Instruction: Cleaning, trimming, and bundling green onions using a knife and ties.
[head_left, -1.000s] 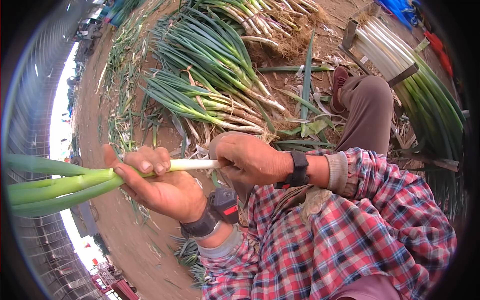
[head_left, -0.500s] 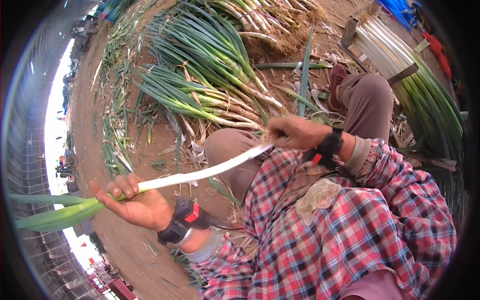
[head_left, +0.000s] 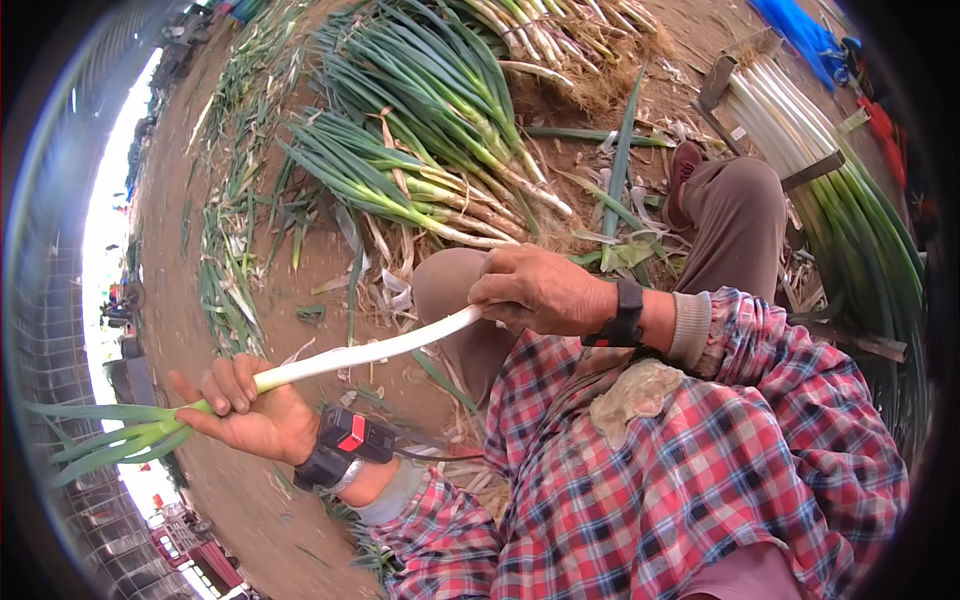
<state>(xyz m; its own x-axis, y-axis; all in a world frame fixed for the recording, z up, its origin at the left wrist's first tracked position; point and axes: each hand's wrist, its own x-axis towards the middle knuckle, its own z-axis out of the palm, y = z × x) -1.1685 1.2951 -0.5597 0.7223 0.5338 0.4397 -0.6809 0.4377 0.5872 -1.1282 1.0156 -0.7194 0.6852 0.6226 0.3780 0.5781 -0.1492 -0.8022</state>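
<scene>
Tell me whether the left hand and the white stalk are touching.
Touching: the head view shows the left hand, grip curled around the white stalk near its green leaves.

1 head-worn fisheye view — looking down from close above the hands.

left hand wrapped round a long green onion near its leaves, right hand gripping the white end, leafy onion bundles piled on the dirt, more stalks stacked in a rack off right
</scene>
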